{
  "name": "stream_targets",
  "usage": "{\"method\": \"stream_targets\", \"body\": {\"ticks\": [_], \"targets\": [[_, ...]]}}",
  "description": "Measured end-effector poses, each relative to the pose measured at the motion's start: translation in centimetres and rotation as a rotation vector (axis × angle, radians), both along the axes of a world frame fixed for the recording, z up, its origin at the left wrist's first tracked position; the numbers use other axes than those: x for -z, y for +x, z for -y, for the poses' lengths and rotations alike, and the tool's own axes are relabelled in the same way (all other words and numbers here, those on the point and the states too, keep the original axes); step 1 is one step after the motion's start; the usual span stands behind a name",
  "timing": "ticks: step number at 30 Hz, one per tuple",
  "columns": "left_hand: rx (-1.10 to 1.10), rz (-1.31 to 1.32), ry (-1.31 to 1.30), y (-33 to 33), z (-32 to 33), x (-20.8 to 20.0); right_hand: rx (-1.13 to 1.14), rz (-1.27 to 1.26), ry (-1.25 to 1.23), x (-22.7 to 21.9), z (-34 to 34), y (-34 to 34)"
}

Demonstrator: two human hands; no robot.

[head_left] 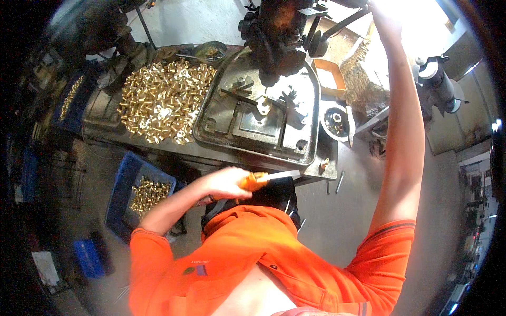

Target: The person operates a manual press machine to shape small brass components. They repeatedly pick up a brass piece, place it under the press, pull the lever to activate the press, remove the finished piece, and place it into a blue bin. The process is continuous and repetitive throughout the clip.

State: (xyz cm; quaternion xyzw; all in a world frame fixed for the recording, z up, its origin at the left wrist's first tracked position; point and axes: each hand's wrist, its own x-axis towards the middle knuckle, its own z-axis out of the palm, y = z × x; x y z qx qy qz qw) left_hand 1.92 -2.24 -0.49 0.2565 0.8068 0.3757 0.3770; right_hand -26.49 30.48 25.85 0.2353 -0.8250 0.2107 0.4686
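Both clasping an orange-handled tool in the left hand and stretching the right hand up near a lever, with its fingers unreadable in glare

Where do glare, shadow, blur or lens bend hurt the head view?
Head view: glare at upper right bleaches the right hand; the dark machine head loses detail; the brass pile has bright highlights but reads clearly; the left hand looks slightly soft, possibly motion; shadow swallows the far left; fisheye bends the room's edges toward a black rim.
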Motion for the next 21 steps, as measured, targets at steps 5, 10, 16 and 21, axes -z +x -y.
{"method": "stream_targets", "body": {"ticks": [5,10,16,21], "targets": [[0.069,0.159,-0.057,-0.2,-2.4,7.7,0.324,0.15,0.177,1.5,4.7,11.3],[0.05,-0.261,-0.25,-0.6,-4.9,16.9,-0.267,0.534,0.473,2.8,8.8,26.5],[0.063,-0.362,-0.307,-0.1,-5.5,14.4,-0.778,0.461,0.803,4.0,14.0,33.6],[-0.028,-0.298,-0.395,0.7,-3.9,15.6,-0.897,0.439,0.86,6.4,15.6,35.9]]}}
